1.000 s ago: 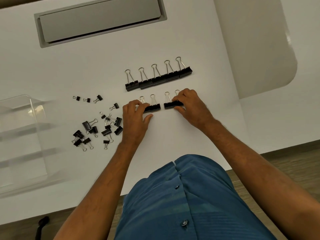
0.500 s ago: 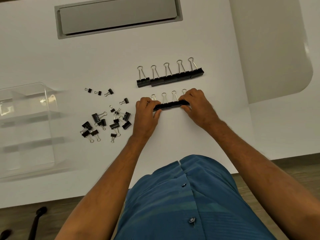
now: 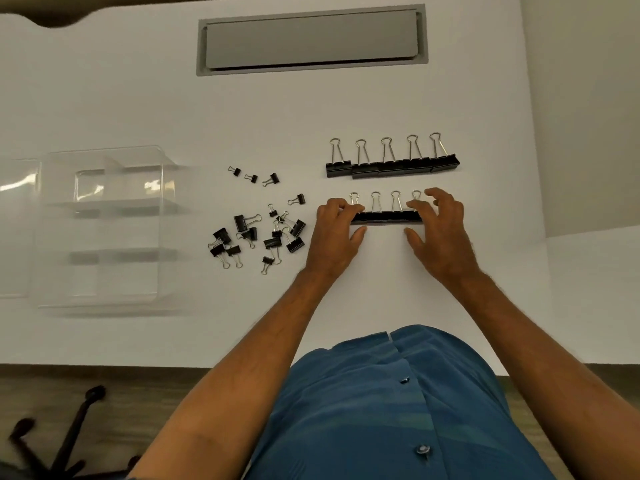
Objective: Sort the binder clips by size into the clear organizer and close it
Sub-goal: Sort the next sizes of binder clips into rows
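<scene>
A row of several medium black binder clips (image 3: pixel 386 216) lies tight side by side on the white table, wire handles pointing away from me. My left hand (image 3: pixel 334 237) rests its bent fingertips on the row's left end, with the thumb just in front of it. My right hand (image 3: pixel 441 233) hovers at the right end with fingers spread, barely touching. Behind this row lies a row of several large clips (image 3: pixel 391 166). A loose pile of small clips (image 3: pixel 256 235) sits to the left. The clear organizer (image 3: pixel 104 289) stands open at far left, its compartments bare.
The organizer's lid (image 3: pixel 14 230) lies flat to its left. A grey recessed cable hatch (image 3: pixel 311 39) is set in the table's far side. The table's near edge runs just in front of my blue shirt. A chair base (image 3: pixel 69 441) shows on the floor.
Both hands pushed the separate medium clips together into one tight row. My right hand's fingers have since spread and lifted off it. The camera view has swung left.
</scene>
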